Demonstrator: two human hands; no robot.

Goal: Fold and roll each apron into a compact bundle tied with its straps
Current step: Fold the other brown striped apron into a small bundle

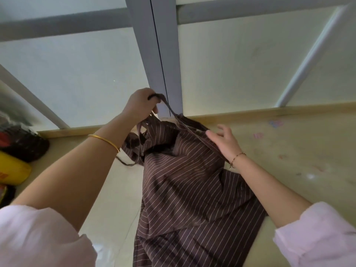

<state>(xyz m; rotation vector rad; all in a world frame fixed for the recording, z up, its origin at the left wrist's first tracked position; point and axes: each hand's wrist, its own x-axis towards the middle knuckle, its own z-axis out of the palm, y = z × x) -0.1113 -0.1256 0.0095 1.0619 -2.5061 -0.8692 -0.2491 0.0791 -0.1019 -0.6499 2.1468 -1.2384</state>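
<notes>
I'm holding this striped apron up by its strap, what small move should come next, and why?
Probably pinch the top edge of the apron with the right hand: the left hand grips only the strap, and the cloth hangs bunched, not yet flat for folding.

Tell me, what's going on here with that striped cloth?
A person in pink sleeves is working on a brown pinstriped apron spread over a pale wooden table. The left hand grips a strap and lifts it above the cloth, while the right hand, fingers spread, rests on the apron's upper edge. The apron is loose and rumpled, not yet folded or rolled.
</notes>
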